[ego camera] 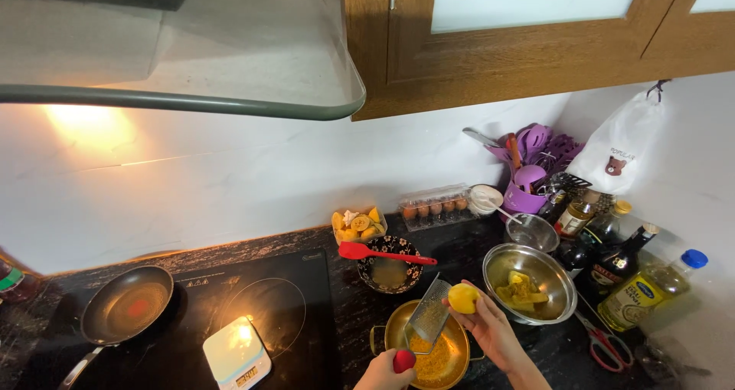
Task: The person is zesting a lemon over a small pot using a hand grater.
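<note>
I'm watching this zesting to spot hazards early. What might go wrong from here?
1. The right hand presses a small yellow lemon against the metal grater; fingertips sit close to the blades and may get scraped.
2. The left hand holds the grater by its red handle, tilted over the gold-coloured pot; a slip could scatter zest onto the dark countertop.

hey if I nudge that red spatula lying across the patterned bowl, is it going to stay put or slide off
Probably slides or tips. The red spatula rests only across the rim of the patterned bowl, its handle overhanging toward the right, so a nudge could pivot it off. It looks light, and its head looks like soft silicone that might flex rather than resist.
</note>
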